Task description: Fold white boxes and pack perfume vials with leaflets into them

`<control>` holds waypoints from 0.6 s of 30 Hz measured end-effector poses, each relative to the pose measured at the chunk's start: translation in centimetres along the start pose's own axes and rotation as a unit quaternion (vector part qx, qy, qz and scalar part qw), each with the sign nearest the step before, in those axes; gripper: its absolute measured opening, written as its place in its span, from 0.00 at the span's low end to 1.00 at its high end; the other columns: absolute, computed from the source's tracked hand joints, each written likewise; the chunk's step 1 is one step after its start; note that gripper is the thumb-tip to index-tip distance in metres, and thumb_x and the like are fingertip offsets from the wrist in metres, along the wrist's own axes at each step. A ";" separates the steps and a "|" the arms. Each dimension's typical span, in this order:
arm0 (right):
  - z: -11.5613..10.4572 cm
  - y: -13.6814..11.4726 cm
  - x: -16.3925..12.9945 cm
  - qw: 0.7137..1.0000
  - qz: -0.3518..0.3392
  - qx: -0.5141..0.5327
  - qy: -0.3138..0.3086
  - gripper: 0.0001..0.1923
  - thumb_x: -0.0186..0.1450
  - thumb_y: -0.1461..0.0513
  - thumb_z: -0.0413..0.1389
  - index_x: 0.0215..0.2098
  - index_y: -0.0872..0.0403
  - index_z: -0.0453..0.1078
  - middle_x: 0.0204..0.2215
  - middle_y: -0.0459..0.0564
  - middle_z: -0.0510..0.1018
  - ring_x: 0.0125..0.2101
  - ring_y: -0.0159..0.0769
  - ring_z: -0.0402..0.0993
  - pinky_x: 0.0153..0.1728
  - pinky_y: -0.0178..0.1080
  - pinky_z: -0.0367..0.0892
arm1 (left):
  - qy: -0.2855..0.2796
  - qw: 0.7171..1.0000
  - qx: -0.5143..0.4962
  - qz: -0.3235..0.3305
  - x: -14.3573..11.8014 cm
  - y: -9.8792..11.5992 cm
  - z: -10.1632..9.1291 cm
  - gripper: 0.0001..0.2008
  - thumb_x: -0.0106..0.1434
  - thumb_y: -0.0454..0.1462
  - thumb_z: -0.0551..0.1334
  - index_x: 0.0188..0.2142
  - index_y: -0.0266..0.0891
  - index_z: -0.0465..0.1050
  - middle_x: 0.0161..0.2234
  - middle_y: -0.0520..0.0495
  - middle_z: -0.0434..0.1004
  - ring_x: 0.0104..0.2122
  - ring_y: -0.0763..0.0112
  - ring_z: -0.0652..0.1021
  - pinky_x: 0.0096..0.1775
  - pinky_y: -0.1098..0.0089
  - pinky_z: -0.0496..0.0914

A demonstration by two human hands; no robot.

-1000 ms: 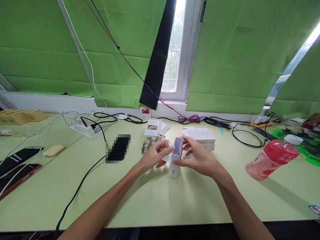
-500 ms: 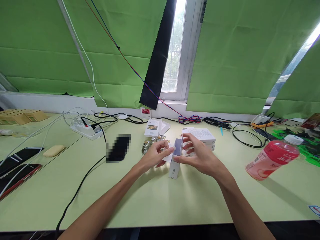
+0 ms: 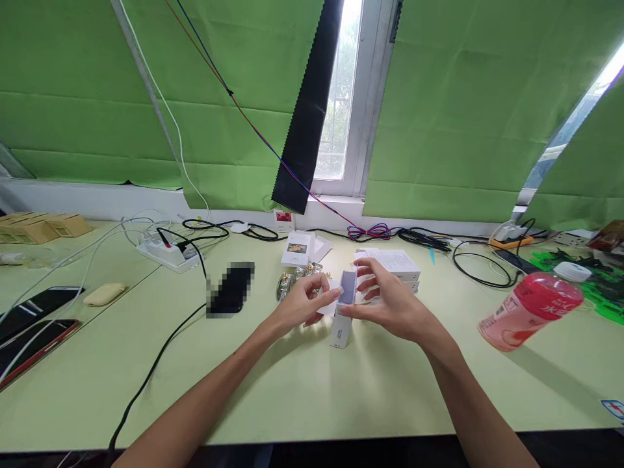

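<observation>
Both of my hands are meeting over a small white cardboard carton (image 3: pixel 340 328), a tall narrow box standing upright on the pale green tabletop (image 3: pixel 302 390). My left hand (image 3: pixel 298 305) is pinching the smooth open flap at its top edge between thumb and forefinger. My right hand (image 3: pixel 390 304) is gripping the carton's upper right side, thumb low and fingers curled above. Just behind my left hand are lying shiny metallic trinkets (image 3: pixel 288 283). Flat white boxes (image 3: pixel 392 265) are sitting stacked behind my right hand. A pink plastic bottle (image 3: pixel 531 311) is standing well apart to the right.
</observation>
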State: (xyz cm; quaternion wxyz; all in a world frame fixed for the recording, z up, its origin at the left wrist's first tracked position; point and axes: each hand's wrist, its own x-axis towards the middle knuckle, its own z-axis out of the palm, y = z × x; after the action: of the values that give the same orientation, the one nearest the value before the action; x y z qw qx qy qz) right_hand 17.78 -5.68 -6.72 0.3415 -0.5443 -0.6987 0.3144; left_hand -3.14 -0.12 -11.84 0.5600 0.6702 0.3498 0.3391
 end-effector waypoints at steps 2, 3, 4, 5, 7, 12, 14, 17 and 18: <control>-0.1 -0.1 0.1 1.000 0.002 0.001 -0.003 0.42 0.53 0.50 0.71 0.60 0.51 0.61 0.52 0.55 0.72 0.43 0.42 0.75 0.45 0.48 0.76 | 0.000 1.000 -0.002 -0.002 0.0 -0.1 0.0 0.23 0.60 0.54 0.68 0.29 0.41 0.61 0.20 0.57 0.66 0.15 0.79 0.65 0.16 0.77 0.53; -0.1 -0.2 0.1 1.000 0.002 0.002 -0.004 0.42 0.52 0.51 0.71 0.59 0.51 0.61 0.52 0.55 0.72 0.43 0.42 0.75 0.45 0.47 0.76 | 0.000 1.000 -0.003 -0.002 0.0 -0.1 0.0 0.23 0.60 0.54 0.68 0.29 0.41 0.61 0.20 0.57 0.66 0.15 0.79 0.65 0.16 0.77 0.53; -0.1 -0.2 0.1 1.000 0.002 0.003 -0.005 0.41 0.52 0.51 0.71 0.59 0.51 0.61 0.52 0.55 0.72 0.43 0.42 0.75 0.45 0.47 0.76 | -0.001 1.000 -0.004 -0.002 0.0 -0.1 0.0 0.23 0.60 0.54 0.68 0.29 0.41 0.61 0.20 0.57 0.66 0.15 0.79 0.65 0.16 0.77 0.52; -0.2 -0.3 0.1 1.000 0.003 0.004 -0.005 0.41 0.52 0.51 0.71 0.58 0.52 0.61 0.51 0.55 0.72 0.43 0.42 0.75 0.45 0.47 0.76 | -0.001 1.000 -0.004 -0.002 0.0 -0.1 -0.1 0.22 0.60 0.53 0.68 0.29 0.41 0.61 0.19 0.57 0.66 0.14 0.79 0.65 0.16 0.77 0.52; -0.2 -0.4 0.1 1.000 0.006 0.003 -0.004 0.40 0.52 0.51 0.71 0.57 0.52 0.62 0.50 0.55 0.73 0.43 0.42 0.74 0.44 0.46 0.76 | -0.002 1.000 -0.003 -0.003 0.0 -0.2 0.0 0.22 0.60 0.53 0.68 0.29 0.41 0.61 0.19 0.57 0.66 0.15 0.79 0.65 0.16 0.77 0.53; -0.3 -0.4 0.0 1.000 0.013 -0.005 -0.002 0.40 0.51 0.51 0.71 0.57 0.53 0.62 0.49 0.55 0.73 0.43 0.42 0.74 0.43 0.45 0.75 | -0.003 1.000 0.002 -0.005 0.0 -0.3 0.0 0.22 0.60 0.51 0.69 0.28 0.42 0.60 0.19 0.58 0.65 0.15 0.78 0.65 0.16 0.76 0.53; -0.3 -0.3 0.0 1.000 0.018 -0.005 -0.003 0.41 0.51 0.51 0.71 0.57 0.53 0.62 0.50 0.56 0.73 0.43 0.42 0.74 0.43 0.45 0.75 | 0.000 1.000 0.008 -0.006 0.0 -0.3 0.0 0.22 0.60 0.51 0.69 0.28 0.42 0.60 0.19 0.58 0.64 0.15 0.78 0.65 0.16 0.76 0.54; -0.3 -0.3 0.0 1.000 0.022 0.001 -0.005 0.44 0.50 0.52 0.72 0.60 0.52 0.59 0.52 0.55 0.72 0.43 0.41 0.74 0.44 0.45 0.76 | 0.002 1.000 0.011 -0.009 0.1 -0.4 0.0 0.21 0.60 0.50 0.69 0.28 0.42 0.60 0.19 0.58 0.65 0.15 0.77 0.66 0.16 0.76 0.54; -0.3 -0.3 0.0 1.000 0.020 0.002 -0.006 0.45 0.50 0.52 0.72 0.61 0.52 0.59 0.52 0.55 0.72 0.43 0.41 0.74 0.44 0.45 0.76 | 0.002 1.000 0.012 -0.011 0.1 -0.4 0.0 0.21 0.60 0.50 0.69 0.28 0.42 0.60 0.19 0.58 0.64 0.15 0.77 0.66 0.16 0.76 0.54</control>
State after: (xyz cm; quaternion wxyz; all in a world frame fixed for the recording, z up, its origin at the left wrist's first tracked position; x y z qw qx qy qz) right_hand 17.87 -5.74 -6.30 0.3316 -0.5559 -0.6892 0.3256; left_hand -3.19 0.00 -12.26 0.5550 0.6722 0.3619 0.3304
